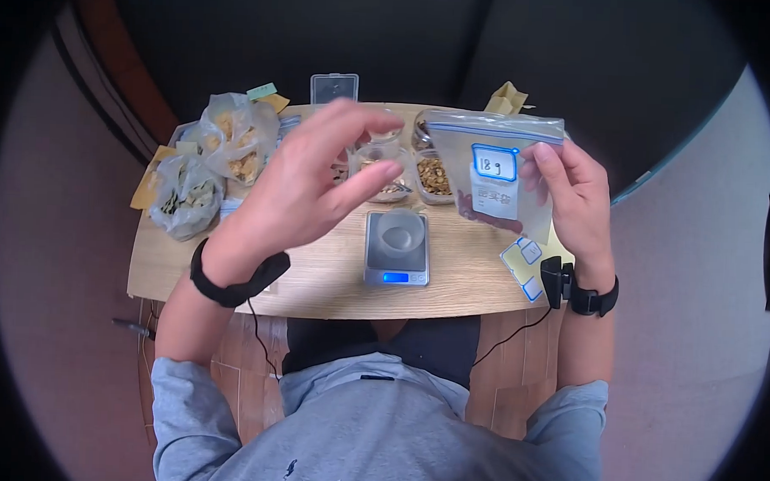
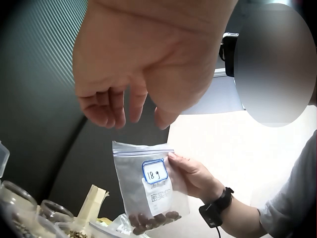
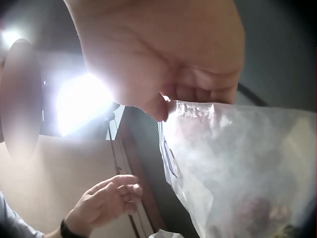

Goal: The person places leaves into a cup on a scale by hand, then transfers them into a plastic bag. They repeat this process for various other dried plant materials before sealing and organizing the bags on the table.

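My right hand [image 1: 583,196] pinches the right side of a clear zip bag [image 1: 460,162], thumb in front. The bag hangs upright over the table's right half. It bears a blue-edged label [image 1: 494,163] reading 18 g, above a white printed label. Dark reddish-brown pieces [image 2: 153,221] lie at its bottom. To the bag's left my left hand [image 1: 306,183] is raised over the table with nothing in it, thumb and fingers apart. A digital scale [image 1: 373,265] with a lit blue display sits between the hands on the table, a small clear cup [image 1: 400,234] on its plate.
Clear tubs of dried pieces [image 1: 434,174] stand at the back middle, partly behind my left hand. Plastic bags of dried goods [image 1: 240,142] crowd the left. A yellow sheet with blue-edged labels [image 1: 529,252] lies at right, and a folded brown paper bag [image 1: 507,101] at the back.
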Action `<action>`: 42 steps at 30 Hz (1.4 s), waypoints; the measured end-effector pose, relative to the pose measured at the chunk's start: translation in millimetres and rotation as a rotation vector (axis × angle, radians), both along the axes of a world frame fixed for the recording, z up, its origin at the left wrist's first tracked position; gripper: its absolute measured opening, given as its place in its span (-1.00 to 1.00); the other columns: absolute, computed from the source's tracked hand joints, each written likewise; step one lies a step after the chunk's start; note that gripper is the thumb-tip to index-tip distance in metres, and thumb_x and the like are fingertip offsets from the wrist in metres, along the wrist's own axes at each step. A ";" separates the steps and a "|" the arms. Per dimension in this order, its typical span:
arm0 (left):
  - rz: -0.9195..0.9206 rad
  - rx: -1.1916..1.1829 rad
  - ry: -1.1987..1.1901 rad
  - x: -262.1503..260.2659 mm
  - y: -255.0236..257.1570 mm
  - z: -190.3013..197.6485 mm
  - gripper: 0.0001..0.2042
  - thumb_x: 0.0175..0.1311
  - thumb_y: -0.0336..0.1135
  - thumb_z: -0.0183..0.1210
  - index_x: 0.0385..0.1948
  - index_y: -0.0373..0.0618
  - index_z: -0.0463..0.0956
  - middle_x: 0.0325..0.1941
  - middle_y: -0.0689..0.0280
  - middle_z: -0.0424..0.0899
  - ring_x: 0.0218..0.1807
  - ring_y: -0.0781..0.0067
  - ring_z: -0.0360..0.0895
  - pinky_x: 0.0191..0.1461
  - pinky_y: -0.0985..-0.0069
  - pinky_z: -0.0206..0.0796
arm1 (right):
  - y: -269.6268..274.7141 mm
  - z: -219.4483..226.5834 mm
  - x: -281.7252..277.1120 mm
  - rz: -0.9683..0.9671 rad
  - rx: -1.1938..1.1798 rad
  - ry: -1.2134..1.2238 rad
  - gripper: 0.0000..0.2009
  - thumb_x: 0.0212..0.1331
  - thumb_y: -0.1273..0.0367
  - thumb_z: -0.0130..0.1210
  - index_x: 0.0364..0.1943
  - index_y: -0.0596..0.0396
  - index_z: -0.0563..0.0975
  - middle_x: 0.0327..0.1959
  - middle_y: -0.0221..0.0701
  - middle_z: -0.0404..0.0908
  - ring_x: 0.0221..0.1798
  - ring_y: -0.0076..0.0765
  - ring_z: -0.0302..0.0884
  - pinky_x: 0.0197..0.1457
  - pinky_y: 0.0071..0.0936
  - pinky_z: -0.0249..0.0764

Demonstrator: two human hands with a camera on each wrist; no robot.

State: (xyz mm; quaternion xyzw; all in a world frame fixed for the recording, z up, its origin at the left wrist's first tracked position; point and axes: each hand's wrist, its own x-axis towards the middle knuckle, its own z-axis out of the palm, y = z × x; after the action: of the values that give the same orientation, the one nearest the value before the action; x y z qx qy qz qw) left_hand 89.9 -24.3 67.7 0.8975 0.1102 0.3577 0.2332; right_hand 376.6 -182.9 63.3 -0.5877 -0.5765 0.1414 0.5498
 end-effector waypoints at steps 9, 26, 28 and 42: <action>0.029 0.049 0.140 -44.3 -3.7 34.7 -0.71 0.37 -0.19 0.42 -0.02 -0.16 0.69 -0.32 0.38 0.50 -0.30 0.48 0.39 -0.27 0.51 0.19 | 36.9 18.9 -89.8 0.350 -0.050 -0.054 -0.73 0.55 0.26 0.15 -0.18 0.22 0.67 -0.45 -0.38 0.64 -0.37 -0.54 0.53 -0.26 -0.46 0.46; -0.147 -0.454 0.137 -106.1 30.4 6.6 -0.72 0.60 -0.19 0.19 -0.20 -0.24 0.69 -0.14 0.28 0.61 0.00 0.41 0.51 0.11 0.44 0.36 | 101.4 -6.6 -143.9 0.525 -0.178 0.052 -0.71 0.56 0.23 0.14 -0.10 0.21 0.71 -0.29 -0.37 0.76 -0.21 -0.52 0.65 -0.09 -0.42 0.55; -0.045 -0.393 0.268 -99.2 28.9 20.5 -0.73 0.60 -0.18 0.20 -0.19 -0.24 0.69 -0.24 0.34 0.61 -0.13 0.50 0.50 -0.01 0.51 0.36 | 105.7 -9.0 -140.3 0.525 -0.187 0.033 -0.70 0.55 0.21 0.16 -0.09 0.20 0.71 -0.27 -0.37 0.77 -0.19 -0.51 0.66 -0.06 -0.42 0.57; -0.077 -0.549 -0.224 44.5 76.9 12.3 -0.72 0.61 -0.15 0.22 -0.04 -0.22 0.71 -0.18 0.44 0.73 -0.14 0.73 0.55 -0.02 0.66 0.42 | 108.3 -72.8 -6.9 0.515 -0.303 0.777 -0.48 0.42 0.21 0.34 0.36 0.10 0.48 0.28 -0.33 0.62 0.34 -0.28 0.56 0.41 -0.17 0.52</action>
State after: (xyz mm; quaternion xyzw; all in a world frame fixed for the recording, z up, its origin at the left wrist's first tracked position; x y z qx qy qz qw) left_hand 134.5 52.5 80.0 0.7592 0.1425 0.4022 0.4914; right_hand 369.7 -74.5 -9.5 -0.4032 -0.4281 0.5640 0.5798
